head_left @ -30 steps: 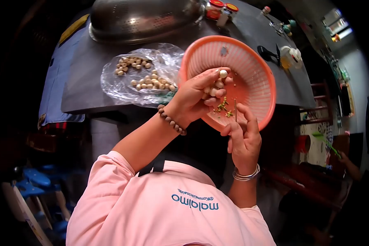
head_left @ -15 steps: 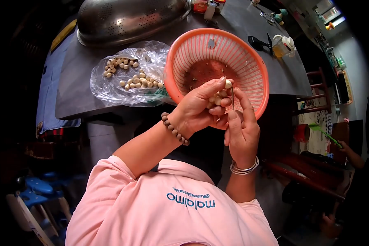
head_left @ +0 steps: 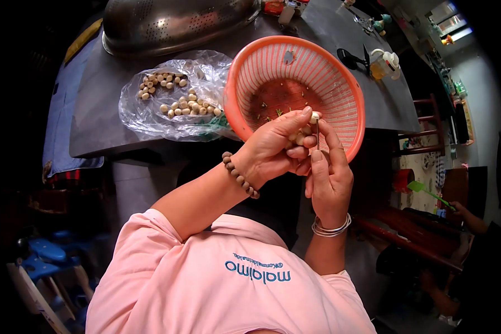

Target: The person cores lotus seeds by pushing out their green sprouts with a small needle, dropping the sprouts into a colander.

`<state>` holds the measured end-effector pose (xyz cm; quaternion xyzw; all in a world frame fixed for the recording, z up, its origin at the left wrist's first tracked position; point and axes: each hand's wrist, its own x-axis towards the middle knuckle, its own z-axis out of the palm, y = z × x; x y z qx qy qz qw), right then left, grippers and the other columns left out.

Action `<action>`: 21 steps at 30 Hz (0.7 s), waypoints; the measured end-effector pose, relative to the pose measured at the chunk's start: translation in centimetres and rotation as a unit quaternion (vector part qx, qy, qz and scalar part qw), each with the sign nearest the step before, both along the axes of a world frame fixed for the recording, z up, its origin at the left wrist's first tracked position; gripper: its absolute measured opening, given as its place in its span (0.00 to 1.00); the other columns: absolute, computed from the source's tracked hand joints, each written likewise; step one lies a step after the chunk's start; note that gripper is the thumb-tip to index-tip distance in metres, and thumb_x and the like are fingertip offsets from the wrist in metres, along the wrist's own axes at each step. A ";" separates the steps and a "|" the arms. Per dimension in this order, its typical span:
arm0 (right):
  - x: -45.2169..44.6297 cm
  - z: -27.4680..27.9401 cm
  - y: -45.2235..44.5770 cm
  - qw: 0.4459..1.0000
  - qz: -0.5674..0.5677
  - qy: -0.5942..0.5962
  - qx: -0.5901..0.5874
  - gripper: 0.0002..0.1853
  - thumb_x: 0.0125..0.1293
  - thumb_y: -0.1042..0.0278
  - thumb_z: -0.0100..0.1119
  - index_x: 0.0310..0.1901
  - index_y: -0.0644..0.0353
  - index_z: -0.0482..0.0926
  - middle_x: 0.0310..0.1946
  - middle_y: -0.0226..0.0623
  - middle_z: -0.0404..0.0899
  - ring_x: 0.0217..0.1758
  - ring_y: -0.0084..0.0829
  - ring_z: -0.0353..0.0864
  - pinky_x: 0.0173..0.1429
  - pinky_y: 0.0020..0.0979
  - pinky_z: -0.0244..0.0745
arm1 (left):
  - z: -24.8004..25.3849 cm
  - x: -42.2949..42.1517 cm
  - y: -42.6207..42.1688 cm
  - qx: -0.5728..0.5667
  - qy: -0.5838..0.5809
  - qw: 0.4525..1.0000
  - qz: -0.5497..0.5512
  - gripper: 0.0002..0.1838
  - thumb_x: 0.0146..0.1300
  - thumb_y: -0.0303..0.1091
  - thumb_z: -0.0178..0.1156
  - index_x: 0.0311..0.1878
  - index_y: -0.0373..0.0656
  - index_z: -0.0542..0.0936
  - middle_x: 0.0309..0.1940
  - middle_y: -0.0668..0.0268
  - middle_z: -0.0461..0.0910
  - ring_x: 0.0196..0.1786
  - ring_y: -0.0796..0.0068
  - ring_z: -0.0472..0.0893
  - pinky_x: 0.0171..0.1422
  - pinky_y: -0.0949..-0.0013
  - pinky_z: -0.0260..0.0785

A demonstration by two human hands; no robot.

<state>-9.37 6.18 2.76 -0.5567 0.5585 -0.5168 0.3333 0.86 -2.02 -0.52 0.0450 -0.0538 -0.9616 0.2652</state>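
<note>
Over the near rim of a pink plastic basket (head_left: 234,83), my left hand (head_left: 267,147) is closed on pale lotus seeds. One lotus seed (head_left: 314,117) is pinched at its thumb and fingertip, and several more lie in the curled palm. My right hand (head_left: 331,181) grips a thin, needle-like pick (head_left: 318,136) held upright. The pick's tip meets the pinched seed; how deep it goes in, I cannot tell. Small green bits (head_left: 279,112) are scattered on the basket's floor. Left of the basket, an open clear plastic bag (head_left: 136,119) holds several more lotus seeds (head_left: 186,106).
A big metal colander (head_left: 172,28) lies upside down at the back left of the grey table (head_left: 94,133). A black-handled item (head_left: 350,58) and a jug of amber liquid (head_left: 379,67) stand at the right. Another person's hand (head_left: 462,210) holds a green swatter (head_left: 428,192).
The pinched seed and the pick have shifted slightly, and more green bits show in the basket. The view has moved a little. At the right, the green swatter has swung lower.
</note>
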 end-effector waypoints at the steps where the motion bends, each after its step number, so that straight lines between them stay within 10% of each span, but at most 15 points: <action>1: 0.0 0.0 0.0 1.000 -0.004 0.002 0.005 0.21 0.66 0.74 0.41 0.61 0.65 0.59 0.30 0.34 0.80 0.13 0.08 0.58 0.15 0.10 0.52 | -0.1 0.0 0.0 -0.001 0.002 1.000 -0.003 0.14 0.64 0.43 0.51 0.44 0.44 0.74 0.23 0.70 0.69 0.20 0.86 0.63 0.19 0.85 0.53; 6: -0.1 0.1 0.1 1.000 -0.002 -0.012 0.008 0.21 0.66 0.74 0.41 0.61 0.65 0.59 0.29 0.33 0.79 0.13 0.07 0.58 0.15 0.10 0.52 | -0.4 -0.4 -0.2 0.003 0.000 1.000 0.001 0.14 0.64 0.43 0.52 0.44 0.44 0.74 0.23 0.69 0.70 0.20 0.86 0.64 0.19 0.86 0.54; 8: -0.1 0.6 0.2 0.999 -0.010 -0.020 0.040 0.21 0.65 0.76 0.42 0.60 0.66 0.62 0.31 0.30 0.76 0.28 0.14 0.71 0.33 0.17 0.69 | -0.3 -0.4 -0.2 0.003 -0.005 1.000 0.004 0.14 0.64 0.43 0.52 0.45 0.44 0.74 0.23 0.69 0.70 0.21 0.85 0.64 0.19 0.86 0.55; 21: 0.0 0.8 0.1 0.997 -0.023 -0.007 0.070 0.21 0.63 0.77 0.43 0.60 0.65 0.63 0.28 0.28 0.75 0.25 0.13 0.70 0.31 0.16 0.67 | -0.5 0.0 -0.8 -0.087 -0.061 0.992 0.060 0.12 0.62 0.39 0.54 0.47 0.47 0.74 0.25 0.68 0.73 0.18 0.86 0.65 0.19 0.85 0.58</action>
